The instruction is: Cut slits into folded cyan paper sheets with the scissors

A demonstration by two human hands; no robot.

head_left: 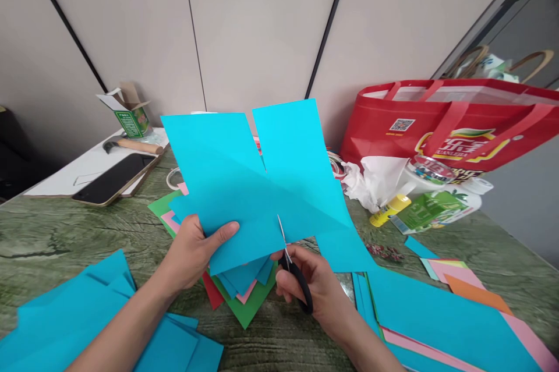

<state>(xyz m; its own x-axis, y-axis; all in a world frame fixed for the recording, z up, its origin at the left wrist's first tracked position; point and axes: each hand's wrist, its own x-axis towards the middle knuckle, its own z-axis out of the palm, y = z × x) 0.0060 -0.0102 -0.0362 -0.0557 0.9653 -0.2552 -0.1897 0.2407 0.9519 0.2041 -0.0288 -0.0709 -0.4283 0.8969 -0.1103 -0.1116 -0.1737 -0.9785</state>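
Note:
A blue sheet of paper point(227, 186) is held up over the table, with a slit running down from its top edge to about its middle. My left hand point(194, 247) pinches the sheet's lower left side, thumb on the front and fingers hidden behind. My right hand point(305, 279) grips black-handled scissors point(299, 282) at the sheet's lower edge. One blade lies in front of the paper and points upward; the other is hidden behind it. Beneath the sheet sits a stack of coloured paper, with a green sheet point(247, 312) showing at the bottom.
Blue sheets point(82, 325) lie at the front left; more coloured paper point(441, 302) is at the right. A phone point(116, 179), a hammer point(135, 145) and a green box point(131, 119) stand back left. Back right are a red bag point(384, 121), tissue point(375, 180) and a glue stick point(390, 210).

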